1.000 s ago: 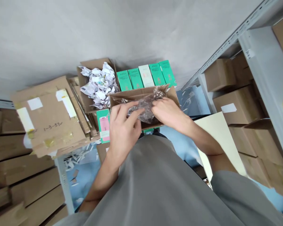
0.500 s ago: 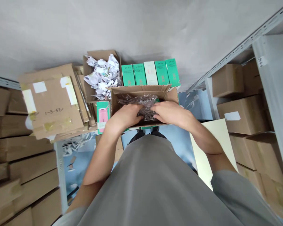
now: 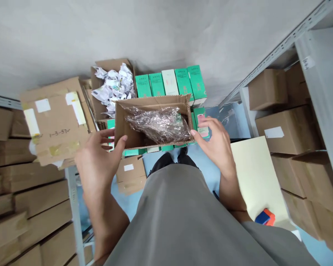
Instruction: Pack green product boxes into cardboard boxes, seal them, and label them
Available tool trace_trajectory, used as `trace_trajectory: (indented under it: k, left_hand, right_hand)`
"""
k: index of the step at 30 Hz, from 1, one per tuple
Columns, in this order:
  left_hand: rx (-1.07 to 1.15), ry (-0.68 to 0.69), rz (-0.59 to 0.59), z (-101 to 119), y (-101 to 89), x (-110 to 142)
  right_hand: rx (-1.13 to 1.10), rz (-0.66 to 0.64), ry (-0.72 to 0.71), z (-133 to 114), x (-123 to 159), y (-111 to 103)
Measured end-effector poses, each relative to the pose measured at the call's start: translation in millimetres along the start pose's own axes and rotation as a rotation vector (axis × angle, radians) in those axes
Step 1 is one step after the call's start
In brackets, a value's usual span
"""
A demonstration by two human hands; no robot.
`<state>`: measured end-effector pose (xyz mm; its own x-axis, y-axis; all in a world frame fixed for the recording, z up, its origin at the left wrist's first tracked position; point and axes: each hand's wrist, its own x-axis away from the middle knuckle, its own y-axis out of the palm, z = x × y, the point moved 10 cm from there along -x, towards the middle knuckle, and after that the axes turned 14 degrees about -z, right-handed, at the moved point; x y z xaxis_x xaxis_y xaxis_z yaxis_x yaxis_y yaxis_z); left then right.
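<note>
An open cardboard box (image 3: 121, 135) stands on top of a layer of green boxes, with crumpled clear plastic wrap (image 3: 161, 125) inside. A bit of green shows through the wrap; what it covers is hidden. At the box's left end is my left hand (image 3: 98, 157), thumb by the front corner, fingers spread along the outer left side. My right hand (image 3: 216, 142) is open at the right end, its thumb tip close to the front corner and its fingers stretched out over a green box with a pink picture (image 3: 202, 122).
Behind stand several upright green boxes (image 3: 157, 84) and a white box (image 3: 170, 83). A carton of crumpled paper (image 3: 115, 87) is at back left, beside stacked flattened cardboard (image 3: 57, 127). Shelves of cartons line both sides. A pale board (image 3: 258, 173) stands at right, with an orange-and-blue object (image 3: 265, 217) near it.
Both hands have come out of the box and moved apart to its two ends. The box sits further left, and more of the plastic wrap shows.
</note>
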<state>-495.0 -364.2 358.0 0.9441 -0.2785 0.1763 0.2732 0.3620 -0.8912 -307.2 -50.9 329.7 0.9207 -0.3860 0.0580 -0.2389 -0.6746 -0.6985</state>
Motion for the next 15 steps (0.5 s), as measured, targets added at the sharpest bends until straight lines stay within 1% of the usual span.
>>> trace_trajectory:
  k: [2,3,7,10,13,15]
  left_hand:
    - [0.023,-0.055,-0.010,-9.0,6.9,-0.7]
    - [0.031,-0.056,-0.007,-10.3,8.1,-1.2]
    - [0.019,-0.014,0.019,-11.8,2.9,-4.3]
    - [0.024,-0.005,0.018,-22.1,1.0,-6.2]
    - [0.079,0.032,0.039,-34.4,3.2,-3.8]
    - [0.083,0.133,0.020,-30.6,9.1,1.0]
  right_hand:
    - [-0.003,-0.014,0.062,-4.0,2.7,5.3]
    - [0.007,-0.017,0.089,-7.2,3.5,7.1]
    - [0.049,0.004,0.168,-17.7,3.2,11.5]
    - [0.043,0.021,0.238,-15.0,6.3,14.7]
    - [0.050,0.107,0.304,-7.0,22.7,10.4]
    - [0.059,0.191,0.328,-2.3,42.1,5.0]
